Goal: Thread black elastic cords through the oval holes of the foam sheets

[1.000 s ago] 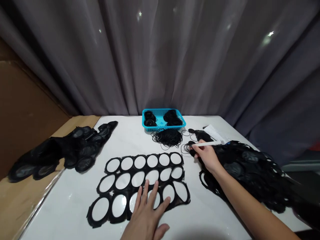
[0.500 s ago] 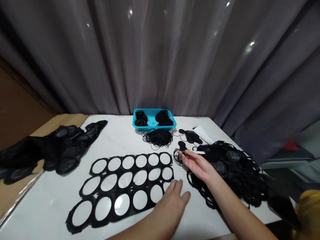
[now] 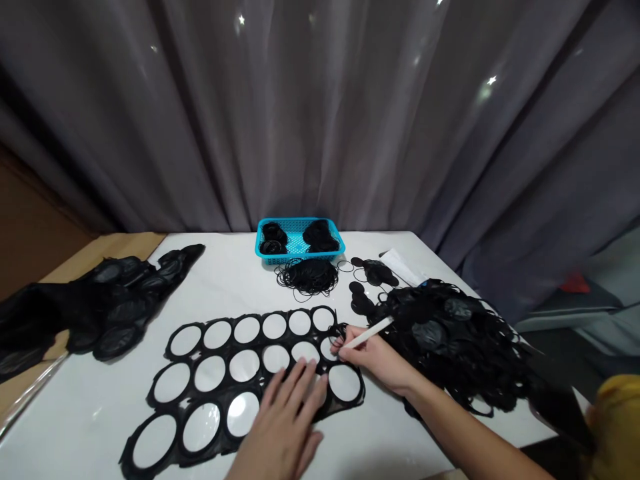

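Observation:
A black sheet with rows of round holes (image 3: 189, 405) lies flat on the white table. My left hand (image 3: 290, 413) rests on its near part, fingers stretched out and slightly spread. At the sheet's right end my right hand (image 3: 363, 350) grips a slim white pen-like tool (image 3: 373, 332); its tip is hidden by the fingers. Several thin black rings (image 3: 339, 331) hang about the fingers of that hand, over the last hole of the middle row. Just beyond it lie small black discs (image 3: 361, 301).
A blue basket (image 3: 300, 255) with black rings stands at the back, a ring pile (image 3: 309, 277) before it. To the right is a heap of black holed sheets (image 3: 450, 333); more black sheets (image 3: 125, 293) lie left. White paper (image 3: 403, 267) lies back right.
My right hand has come from beside the discs down onto the sheet's right end, bringing the tool and rings. My left hand has moved left and lies flatter on the sheet.

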### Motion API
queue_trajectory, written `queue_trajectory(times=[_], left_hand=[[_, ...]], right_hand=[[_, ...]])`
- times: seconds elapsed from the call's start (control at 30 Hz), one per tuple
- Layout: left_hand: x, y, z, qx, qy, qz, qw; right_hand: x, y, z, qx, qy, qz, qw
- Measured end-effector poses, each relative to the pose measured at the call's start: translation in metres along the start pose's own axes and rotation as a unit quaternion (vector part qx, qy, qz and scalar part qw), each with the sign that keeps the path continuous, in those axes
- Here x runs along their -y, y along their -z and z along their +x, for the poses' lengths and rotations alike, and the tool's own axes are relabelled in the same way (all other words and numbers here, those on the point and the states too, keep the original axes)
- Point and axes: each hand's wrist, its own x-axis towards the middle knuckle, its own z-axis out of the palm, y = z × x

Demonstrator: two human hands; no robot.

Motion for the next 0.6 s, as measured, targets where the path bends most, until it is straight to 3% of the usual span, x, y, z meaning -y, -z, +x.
queue_trajectory(times=[0.17, 0.33, 0.47, 0.6], left_hand=[[0.029, 0.024, -0.036, 0.024, -0.077, 0.052, 0.995], [0.030, 0.042, -0.029, 0.050, -0.084, 0.011, 0.995], [0.017, 0.029, -0.005, 0.047, -0.019, -0.099, 0.994], [-0.001, 0.000, 0.013, 0.024, -0.007, -0.108, 0.994]], right_hand=[[-0.006, -0.004, -0.004, 0.015, 0.040, -0.156, 0.987], [-0.004, -0.007, -0.007, 0.010, 0.053, -0.223, 0.973], [-0.005, -0.009, -0.007, -0.008, 0.074, -0.274, 0.959], [-0.007, -0.010, -0.005, -0.016, 0.079, -0.285, 0.955]])
